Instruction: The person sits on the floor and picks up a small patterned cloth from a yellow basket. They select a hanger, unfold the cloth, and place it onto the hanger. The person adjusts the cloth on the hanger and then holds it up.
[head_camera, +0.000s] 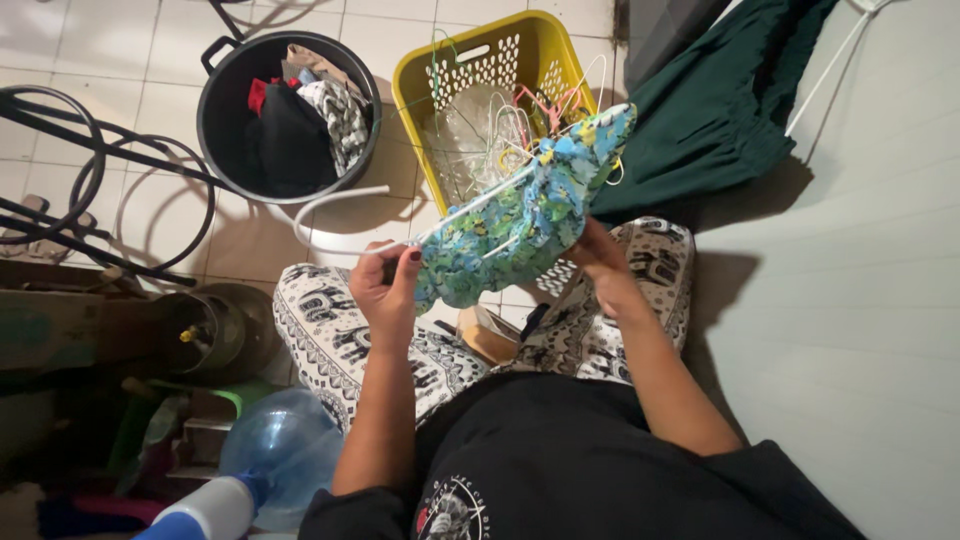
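Dim, warm indoor light, soft shadows on the tiled floor (150, 60), murky lower-left corner, slight overall softness.

Both hands (385, 285) (600, 255) raised, grips closed

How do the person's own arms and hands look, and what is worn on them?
Both forearms are bare, with no watch or bracelet visible. The left hand has dark polish on at least one nail; no ring can be seen. The right hand shows no jewellery either, and its nails are hidden. Black short sleeves begin near the elbows.
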